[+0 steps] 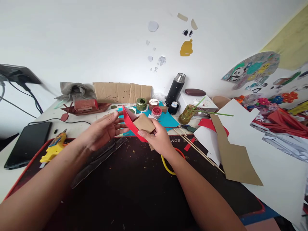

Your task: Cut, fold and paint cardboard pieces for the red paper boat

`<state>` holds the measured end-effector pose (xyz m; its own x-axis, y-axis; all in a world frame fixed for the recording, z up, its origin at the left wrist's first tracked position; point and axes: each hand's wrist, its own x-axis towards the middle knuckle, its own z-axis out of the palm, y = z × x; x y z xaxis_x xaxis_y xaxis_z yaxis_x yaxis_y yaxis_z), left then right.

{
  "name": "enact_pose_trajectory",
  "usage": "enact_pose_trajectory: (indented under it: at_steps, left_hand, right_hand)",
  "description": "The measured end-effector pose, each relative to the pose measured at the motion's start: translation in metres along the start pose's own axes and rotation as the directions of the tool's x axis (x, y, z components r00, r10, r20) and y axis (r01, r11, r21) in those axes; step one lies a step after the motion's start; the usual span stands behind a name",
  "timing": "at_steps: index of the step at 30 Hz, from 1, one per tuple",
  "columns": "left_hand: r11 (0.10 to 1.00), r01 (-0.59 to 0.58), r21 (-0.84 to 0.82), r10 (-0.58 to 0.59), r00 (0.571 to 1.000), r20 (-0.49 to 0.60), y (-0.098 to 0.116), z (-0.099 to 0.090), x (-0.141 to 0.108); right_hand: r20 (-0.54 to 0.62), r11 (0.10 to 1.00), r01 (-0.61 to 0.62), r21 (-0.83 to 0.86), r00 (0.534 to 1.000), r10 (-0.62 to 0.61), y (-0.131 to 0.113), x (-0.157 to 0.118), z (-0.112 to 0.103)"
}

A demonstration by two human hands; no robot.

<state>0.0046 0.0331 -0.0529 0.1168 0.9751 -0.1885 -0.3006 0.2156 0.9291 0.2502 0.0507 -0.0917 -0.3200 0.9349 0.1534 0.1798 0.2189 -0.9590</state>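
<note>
My right hand [160,138] grips a small red boat-shaped hull [132,126], thumb on its near side, above the dark mat. A folded brown cardboard piece [144,123] sits in the hull, pressed by the same hand. Whether it is fixed there I cannot tell. At the hull's pointed left end is my left hand [102,130], palm turned toward it, fingers stretched out and apart. Some of its fingertips are behind or right beside the red tip, so contact is unclear. Below my right wrist lies a yellow and red ring [166,166], partly covered.
A yellow glue gun [54,147] and a black phone [27,142] lie left. Behind are a brown model boat [88,107], paint jars [141,104], a black thermos [176,88] and a jar with brushes [186,115]. Wooden sticks [199,150] and cut cardboard [237,160] lie right.
</note>
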Motion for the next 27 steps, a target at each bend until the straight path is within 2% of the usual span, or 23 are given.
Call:
enact_pose_trajectory:
  at_steps: [2,5,9,15,19,22,27]
  left_hand:
    - [0.998,0.023,-0.055,-0.022,0.999,0.024,-0.010,0.015,-0.004]
    - [1.000,0.028,-0.012,-0.027,0.997,0.075,-0.020,0.038,-0.015]
    - [0.999,-0.014,0.031,0.013,1.000,0.021,-0.025,0.057,-0.023]
    - [0.998,-0.051,0.039,0.057,0.986,-0.159,-0.027,0.053,-0.015]
    - [0.996,-0.065,0.065,0.074,0.986,-0.152,-0.026,0.047,-0.012]
    - [0.991,-0.108,0.077,0.118,0.983,-0.140,-0.025,0.045,-0.011]
    - [0.983,-0.158,0.098,0.167,0.981,-0.094,-0.022,0.043,-0.010]
  right_hand:
    - [-0.063,1.000,0.027,0.014,0.998,-0.026,0.000,0.001,0.001]
    - [-0.107,0.997,0.045,-0.065,0.993,-0.052,-0.004,-0.001,0.003]
    - [-0.070,0.975,0.093,-0.200,0.992,-0.109,-0.007,-0.007,0.009]
    - [0.148,0.945,0.236,-0.227,0.967,-0.206,-0.007,-0.013,0.017]
    - [0.179,0.949,0.282,-0.140,0.950,-0.255,-0.006,-0.012,0.015]
    - [0.138,0.972,0.231,-0.029,0.965,-0.225,-0.004,-0.010,0.014]
    - [0.065,0.986,0.068,0.153,0.995,-0.079,-0.002,-0.007,0.014]
